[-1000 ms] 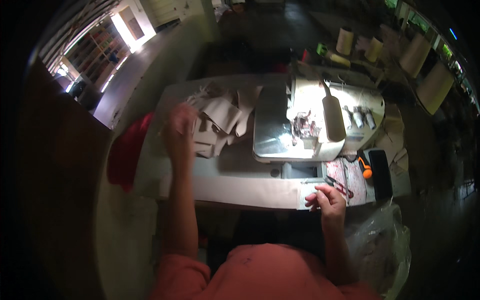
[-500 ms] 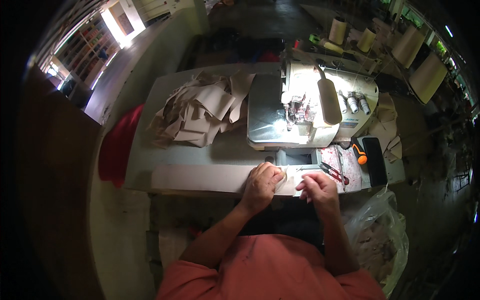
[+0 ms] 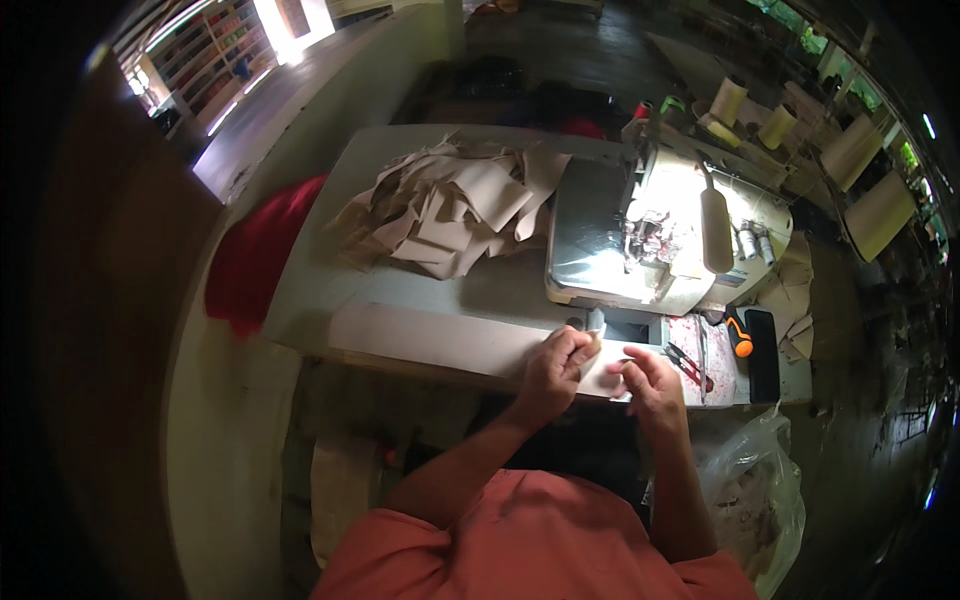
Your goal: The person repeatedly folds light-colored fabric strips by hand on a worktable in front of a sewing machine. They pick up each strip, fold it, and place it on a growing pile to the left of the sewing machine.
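Shifted since the frame of one second ago: your left hand (image 3: 556, 370), from over the left side of the loose heap of creased beige cloth pieces (image 3: 455, 205) to the right end of the long, flat strip of beige cloth (image 3: 430, 337). Left hand: fingers closed, pinching the strip's right end, a pale edge raised beside the fingertips. Right hand (image 3: 655, 385): just right of it, fingers half curled, close to the same end; whether it holds anything, you cannot tell. Strip: laid left to right along the near edge of the pale grey worktable (image 3: 480, 297). Heap: far left on that table, apart from the strip. Sewing machine, white-bodied (image 3: 680, 190), with a polished metal plate (image 3: 590, 225) on its left: far right of your hands, brightly lit. Near right, in order: red-handled thread snips (image 3: 690, 368), an orange-and-black tool (image 3: 741, 343), a black rectangular phone (image 3: 763, 355). Below the table's right end: one clear plastic bag (image 3: 775, 470), with contents. Left of the table: one bright red cloth (image 3: 260, 260). Far right: large pale yellow thread cones (image 3: 880, 218).
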Available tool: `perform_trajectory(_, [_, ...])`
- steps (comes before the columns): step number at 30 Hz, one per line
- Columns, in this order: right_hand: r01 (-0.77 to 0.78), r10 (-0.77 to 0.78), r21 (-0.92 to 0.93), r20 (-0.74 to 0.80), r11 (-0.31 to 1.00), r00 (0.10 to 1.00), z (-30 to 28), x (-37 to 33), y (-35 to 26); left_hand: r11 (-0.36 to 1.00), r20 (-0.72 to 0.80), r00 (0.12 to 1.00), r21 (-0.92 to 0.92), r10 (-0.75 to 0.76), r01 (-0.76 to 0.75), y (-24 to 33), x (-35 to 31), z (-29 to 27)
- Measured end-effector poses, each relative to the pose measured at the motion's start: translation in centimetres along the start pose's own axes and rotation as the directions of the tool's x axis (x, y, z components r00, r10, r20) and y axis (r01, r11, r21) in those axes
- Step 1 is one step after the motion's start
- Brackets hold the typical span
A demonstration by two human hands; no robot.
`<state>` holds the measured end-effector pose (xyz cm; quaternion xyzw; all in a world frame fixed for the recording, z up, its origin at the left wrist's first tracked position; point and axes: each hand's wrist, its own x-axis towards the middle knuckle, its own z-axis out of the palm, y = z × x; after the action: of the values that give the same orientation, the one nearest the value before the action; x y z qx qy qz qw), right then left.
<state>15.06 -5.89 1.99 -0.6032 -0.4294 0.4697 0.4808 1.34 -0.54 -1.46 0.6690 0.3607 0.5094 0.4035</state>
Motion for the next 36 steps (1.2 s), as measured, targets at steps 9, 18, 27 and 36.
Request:
perform_trajectory(9, [0.123,-0.142,0.171,0.103,0.978,0.984,4.5,1.1,-6.2,0.710,0.427,0.880,-0.553,-0.207,0.435,4.2,-4.5,-4.7])
perform_trajectory(18, [-0.090,0.078,0.393,0.048,0.915,0.996,1.1,0.6,-3.9,0.709,-0.627,0.690,-0.666,-0.362,-0.234,1.8,1.0,-17.9])
perform_trajectory(27, [-0.207,0.051,0.509,0.303,0.836,0.952,2.4,0.2,-3.8,0.722,0.411,0.911,0.622,0.026,-0.302,6.2,0.1,-3.3])
perform_trajectory(36, [-0.020,-0.095,0.314,0.345,0.949,0.934,1.0,-0.5,-3.6,0.856,0.637,0.706,-0.137,-0.309,0.499,5.2,4.9,-4.9])
